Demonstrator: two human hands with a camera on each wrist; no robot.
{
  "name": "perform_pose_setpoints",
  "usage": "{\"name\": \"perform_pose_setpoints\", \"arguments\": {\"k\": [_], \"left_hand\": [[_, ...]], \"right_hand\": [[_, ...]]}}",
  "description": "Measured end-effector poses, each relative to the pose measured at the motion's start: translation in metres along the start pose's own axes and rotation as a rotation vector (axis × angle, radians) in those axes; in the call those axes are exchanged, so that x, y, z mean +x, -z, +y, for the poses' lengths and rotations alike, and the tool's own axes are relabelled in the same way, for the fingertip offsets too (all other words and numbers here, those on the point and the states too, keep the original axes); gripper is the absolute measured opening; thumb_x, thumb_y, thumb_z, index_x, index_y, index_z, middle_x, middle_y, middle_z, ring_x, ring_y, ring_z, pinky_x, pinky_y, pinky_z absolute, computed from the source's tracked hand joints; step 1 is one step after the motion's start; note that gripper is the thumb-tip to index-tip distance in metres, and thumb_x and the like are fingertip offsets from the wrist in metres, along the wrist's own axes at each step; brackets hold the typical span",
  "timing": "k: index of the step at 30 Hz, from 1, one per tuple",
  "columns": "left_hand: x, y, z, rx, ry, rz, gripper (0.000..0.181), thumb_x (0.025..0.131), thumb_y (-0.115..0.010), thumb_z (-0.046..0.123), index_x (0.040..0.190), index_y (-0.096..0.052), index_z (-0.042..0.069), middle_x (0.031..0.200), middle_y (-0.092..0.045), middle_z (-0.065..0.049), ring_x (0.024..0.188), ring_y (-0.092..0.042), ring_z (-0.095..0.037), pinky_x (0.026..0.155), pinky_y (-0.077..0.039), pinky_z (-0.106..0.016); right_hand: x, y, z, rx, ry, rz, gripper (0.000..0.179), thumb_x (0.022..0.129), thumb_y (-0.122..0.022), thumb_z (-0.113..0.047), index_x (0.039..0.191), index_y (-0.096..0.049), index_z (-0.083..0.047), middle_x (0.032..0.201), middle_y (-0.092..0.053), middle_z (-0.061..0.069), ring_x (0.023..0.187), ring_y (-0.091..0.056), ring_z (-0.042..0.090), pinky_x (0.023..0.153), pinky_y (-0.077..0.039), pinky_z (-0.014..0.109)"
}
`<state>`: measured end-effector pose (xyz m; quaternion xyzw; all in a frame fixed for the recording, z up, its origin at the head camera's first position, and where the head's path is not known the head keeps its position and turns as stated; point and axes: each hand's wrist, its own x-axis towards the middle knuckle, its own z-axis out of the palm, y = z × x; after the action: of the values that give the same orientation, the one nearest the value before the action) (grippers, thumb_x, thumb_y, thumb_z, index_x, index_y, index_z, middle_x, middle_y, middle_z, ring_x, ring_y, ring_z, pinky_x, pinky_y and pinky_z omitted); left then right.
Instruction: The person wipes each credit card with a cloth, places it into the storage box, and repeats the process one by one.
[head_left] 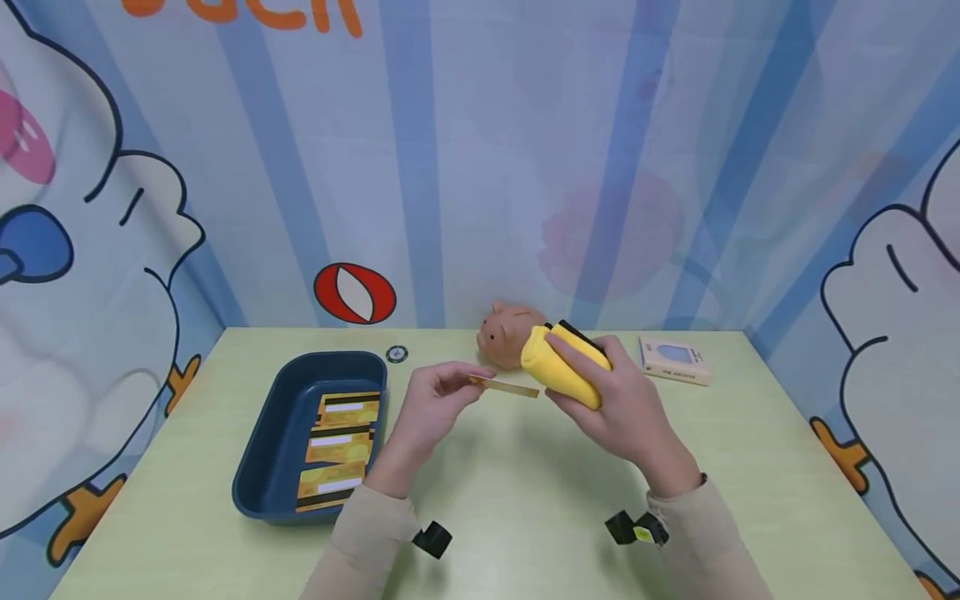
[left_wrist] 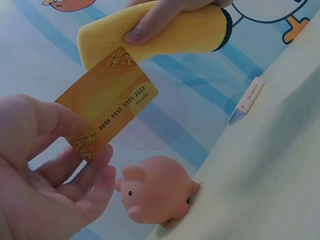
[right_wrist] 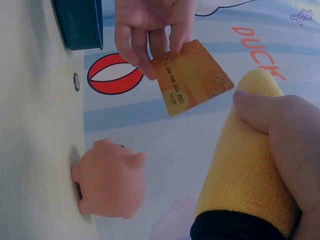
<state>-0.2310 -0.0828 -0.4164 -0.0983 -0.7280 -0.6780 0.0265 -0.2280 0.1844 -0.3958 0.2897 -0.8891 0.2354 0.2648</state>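
My left hand (head_left: 429, 410) pinches a gold bank card (left_wrist: 107, 97) by one end between thumb and fingers. The card is held up above the table, its numbered face visible in both wrist views. My right hand (head_left: 626, 410) grips a folded yellow cloth (head_left: 557, 365) with a dark edge, the thumb lying along its side. In the head view the cloth is just right of the card's free end, with a small gap between them. Behind both hands, a pink piggy bank (head_left: 506, 335) stands on the table, partly covered by the cloth.
A dark blue tray (head_left: 258, 454) on the left holds 3 gold cards (head_left: 339, 446) in a column, striped sides up. A small round disc (head_left: 397, 354) lies beside it. At the back right is a small box (head_left: 675, 361). A patterned curtain (head_left: 487, 167) hangs behind the table.
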Motion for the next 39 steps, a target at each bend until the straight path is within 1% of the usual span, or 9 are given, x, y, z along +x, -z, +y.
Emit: {"name": "perform_pose_setpoints", "arguments": {"k": [3,6,10,13,17,24,30,33,39], "left_hand": [[0.000,-0.001,0.000,-0.036,0.000,-0.004,0.020,0.098,-0.067,-0.006,0.112,-0.079,0.000,0.126,-0.073,-0.017,0.111,-0.071,-0.028,0.093,-0.061,-0.032],[0.000,0.000,-0.002,-0.067,0.020,-0.021,0.020,0.099,-0.065,-0.004,0.114,-0.078,0.000,0.126,-0.072,-0.015,0.108,-0.074,-0.025,0.091,-0.062,-0.034],[0.000,0.001,-0.006,-0.088,0.021,-0.087,0.024,0.101,-0.065,-0.002,0.123,-0.075,-0.002,0.121,-0.074,-0.016,0.102,-0.077,-0.025,0.089,-0.063,-0.036],[-0.001,0.001,-0.007,-0.102,0.016,-0.137,0.030,0.099,-0.067,-0.003,0.129,-0.071,-0.004,0.124,-0.074,-0.018,0.103,-0.077,-0.024,0.091,-0.062,-0.036],[-0.002,0.001,-0.006,-0.105,0.033,-0.173,0.037,0.096,-0.071,-0.005,0.133,-0.068,-0.005,0.128,-0.072,-0.020,0.103,-0.077,-0.022,0.092,-0.062,-0.036],[-0.002,0.000,-0.004,-0.104,0.070,-0.193,0.040,0.097,-0.070,-0.004,0.137,-0.066,-0.003,0.129,-0.071,-0.023,0.107,-0.076,-0.035,0.092,-0.062,-0.037],[0.000,-0.001,-0.007,-0.135,0.076,-0.186,0.058,0.097,-0.068,-0.006,0.152,-0.052,0.002,0.134,-0.067,-0.026,0.108,-0.075,-0.031,0.090,-0.062,-0.036],[0.000,-0.002,-0.007,-0.140,0.078,-0.193,0.063,0.097,-0.067,-0.006,0.156,-0.047,0.004,0.132,-0.068,-0.027,0.108,-0.075,-0.034,0.090,-0.062,-0.037],[-0.002,-0.004,-0.005,-0.119,0.076,-0.205,0.067,0.097,-0.070,-0.003,0.158,-0.044,0.006,0.129,-0.072,-0.020,0.108,-0.075,-0.031,0.092,-0.062,-0.039]], "right_hand": [[0.001,0.000,-0.002,0.000,0.006,-0.004,0.074,0.088,-0.085,-0.033,0.155,-0.054,-0.033,0.115,-0.055,0.018,0.089,-0.054,0.023,0.063,-0.049,0.036],[0.001,0.001,-0.003,0.002,0.011,-0.010,0.074,0.089,-0.085,-0.033,0.155,-0.053,-0.033,0.116,-0.055,0.018,0.089,-0.054,0.024,0.063,-0.049,0.036],[0.001,0.001,-0.004,0.000,0.018,-0.011,0.075,0.088,-0.085,-0.033,0.156,-0.052,-0.034,0.115,-0.055,0.018,0.089,-0.053,0.023,0.062,-0.049,0.036],[0.001,0.001,-0.005,-0.001,0.025,-0.008,0.076,0.088,-0.086,-0.033,0.156,-0.052,-0.033,0.115,-0.054,0.019,0.088,-0.053,0.023,0.062,-0.050,0.036],[0.001,0.001,-0.005,0.002,0.031,-0.008,0.076,0.087,-0.086,-0.031,0.156,-0.053,-0.032,0.116,-0.054,0.019,0.090,-0.054,0.024,0.064,-0.052,0.037],[0.001,0.000,-0.007,0.011,0.033,-0.020,0.075,0.089,-0.085,-0.032,0.156,-0.053,-0.031,0.119,-0.055,0.019,0.093,-0.056,0.025,0.064,-0.054,0.038],[0.000,-0.003,-0.010,0.015,0.034,-0.038,0.076,0.089,-0.085,-0.032,0.157,-0.052,-0.032,0.119,-0.055,0.018,0.092,-0.055,0.023,0.065,-0.054,0.037],[0.000,-0.006,-0.013,0.016,0.046,-0.042,0.076,0.088,-0.086,-0.033,0.156,-0.052,-0.032,0.117,-0.056,0.018,0.091,-0.055,0.022,0.064,-0.053,0.036],[0.000,-0.014,-0.018,0.007,0.098,-0.047,0.077,0.087,-0.087,-0.033,0.156,-0.052,-0.033,0.117,-0.057,0.018,0.090,-0.058,0.023,0.065,-0.056,0.037]]}}
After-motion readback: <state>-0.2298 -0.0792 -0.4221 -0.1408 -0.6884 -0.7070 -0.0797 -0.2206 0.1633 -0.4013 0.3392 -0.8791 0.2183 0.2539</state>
